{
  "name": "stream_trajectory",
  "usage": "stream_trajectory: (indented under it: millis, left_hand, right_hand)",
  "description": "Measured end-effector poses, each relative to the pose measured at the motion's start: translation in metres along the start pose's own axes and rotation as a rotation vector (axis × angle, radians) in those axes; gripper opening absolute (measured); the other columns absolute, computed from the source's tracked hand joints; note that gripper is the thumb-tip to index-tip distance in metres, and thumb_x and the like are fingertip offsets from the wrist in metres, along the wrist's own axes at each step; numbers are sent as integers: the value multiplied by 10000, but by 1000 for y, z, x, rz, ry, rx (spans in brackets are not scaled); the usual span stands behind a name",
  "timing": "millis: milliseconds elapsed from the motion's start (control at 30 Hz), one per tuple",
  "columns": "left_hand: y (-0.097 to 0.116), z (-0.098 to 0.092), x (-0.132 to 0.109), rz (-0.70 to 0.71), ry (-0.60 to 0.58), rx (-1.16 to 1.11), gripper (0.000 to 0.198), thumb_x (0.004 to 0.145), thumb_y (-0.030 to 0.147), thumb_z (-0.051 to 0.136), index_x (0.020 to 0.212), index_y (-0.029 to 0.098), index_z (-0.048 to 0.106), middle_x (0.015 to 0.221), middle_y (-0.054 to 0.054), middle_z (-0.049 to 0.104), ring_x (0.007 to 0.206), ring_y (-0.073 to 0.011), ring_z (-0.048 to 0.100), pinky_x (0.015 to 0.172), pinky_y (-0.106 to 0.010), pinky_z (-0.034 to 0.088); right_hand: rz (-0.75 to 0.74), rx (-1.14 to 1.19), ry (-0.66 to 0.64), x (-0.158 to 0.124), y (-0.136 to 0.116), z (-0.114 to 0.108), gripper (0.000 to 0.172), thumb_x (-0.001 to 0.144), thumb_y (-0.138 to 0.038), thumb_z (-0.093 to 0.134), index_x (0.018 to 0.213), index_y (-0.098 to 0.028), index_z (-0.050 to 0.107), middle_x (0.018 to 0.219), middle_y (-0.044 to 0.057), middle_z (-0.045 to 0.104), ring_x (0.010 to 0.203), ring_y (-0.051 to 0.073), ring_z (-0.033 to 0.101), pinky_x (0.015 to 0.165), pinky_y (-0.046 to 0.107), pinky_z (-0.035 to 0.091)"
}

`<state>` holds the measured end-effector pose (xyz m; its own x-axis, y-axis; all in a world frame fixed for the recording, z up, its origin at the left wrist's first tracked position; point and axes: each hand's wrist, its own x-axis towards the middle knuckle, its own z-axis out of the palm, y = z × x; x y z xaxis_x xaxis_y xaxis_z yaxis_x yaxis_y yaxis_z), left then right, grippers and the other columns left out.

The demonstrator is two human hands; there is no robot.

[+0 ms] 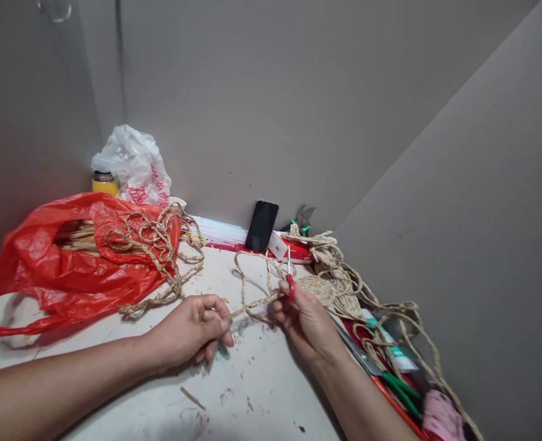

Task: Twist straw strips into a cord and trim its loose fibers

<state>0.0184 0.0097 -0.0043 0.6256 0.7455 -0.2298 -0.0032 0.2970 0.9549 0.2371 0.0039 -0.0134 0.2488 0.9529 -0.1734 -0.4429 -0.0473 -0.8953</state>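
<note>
Between my hands a braided straw rope (pixel 256 302) runs just above the white table. My left hand (pixel 190 331) is closed, pinching one end of it between thumb and fingers. My right hand (pixel 307 318) is closed on a small pair of red-handled scissors (pixel 290 285), whose blades point up and away. Its fingertips also meet the rope, though how firmly they grip it is hidden. Beyond, loops of the rope lie on the table. Right behind my right hand sits a flat coil of braid (pixel 319 288).
On the left a red plastic bag (pixel 73 275) holds straw, with more braid (pixel 160 245) on top. A phone (pixel 261 225) leans near the wall. Green-handled shears (pixel 402 389) and tangled rope (pixel 408 312) lie along the right side. Straw scraps dot the white table (pixel 252 392).
</note>
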Motion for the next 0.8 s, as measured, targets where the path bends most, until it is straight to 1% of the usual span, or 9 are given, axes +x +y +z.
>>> stream_trajectory:
  millis: [67,100,200,267,367,433,500,600,800]
  left_hand:
    - [0,0,2,3,103,-26,205,744,310,598,807,161,472,640,-10,648,345,-33,398,319,-148,288]
    - [0,-1,2,9,149,-30,189,740,295,592,801,158,476,634,-10,649,344,-32,400,318,-146,290]
    - [0,-4,5,40,252,-39,164,732,271,574,805,153,488,633,-9,651,336,-28,399,315,-142,281]
    - [1,-6,6,60,286,-43,172,728,270,573,824,152,495,632,-4,650,332,-28,397,315,-142,275]
    - [0,-8,6,80,289,-53,200,723,285,586,846,151,502,619,6,644,326,-28,395,317,-142,272]
    - [-1,-8,7,83,278,-64,227,721,305,598,859,151,503,614,8,643,319,-28,390,317,-145,271]
    - [-2,-8,7,86,268,-77,254,719,325,607,873,153,502,611,10,643,311,-28,382,315,-148,265]
    - [-3,-8,7,84,260,-86,278,712,341,618,883,155,502,612,8,646,313,-32,387,316,-151,262]
    - [-4,-8,7,69,270,-79,271,691,334,628,863,157,517,606,6,649,317,-36,390,319,-155,263]
  right_hand:
    - [-35,-156,36,1,0,-2,324,651,-410,773,699,-173,558,520,-35,535,443,81,467,400,168,353]
    - [-96,-226,71,-1,-2,-2,330,681,-451,741,710,-177,558,513,-33,533,439,84,454,402,175,341]
    - [-380,-461,175,-13,-9,1,306,756,-482,651,719,-192,562,545,-30,523,472,101,445,453,210,350]
    - [-558,-699,95,-24,-12,5,280,798,-425,595,651,-195,535,543,-25,494,502,117,441,495,234,357]
    - [-740,-1180,-202,-38,-8,13,274,792,-312,550,562,-200,453,540,-16,467,511,120,418,517,250,309]
    - [-754,-1460,-310,-42,-2,18,232,763,-274,544,568,-198,446,548,-18,477,497,112,398,515,256,263]
    - [-720,-1626,-320,-43,5,21,197,755,-278,536,591,-196,462,558,-17,497,492,109,395,516,257,239]
    - [-676,-1719,-327,-42,8,23,190,769,-312,520,622,-194,494,591,-6,536,504,113,418,520,254,236]
    - [-653,-1767,-369,-42,5,22,212,800,-334,492,652,-190,542,630,15,578,519,124,456,526,259,236]
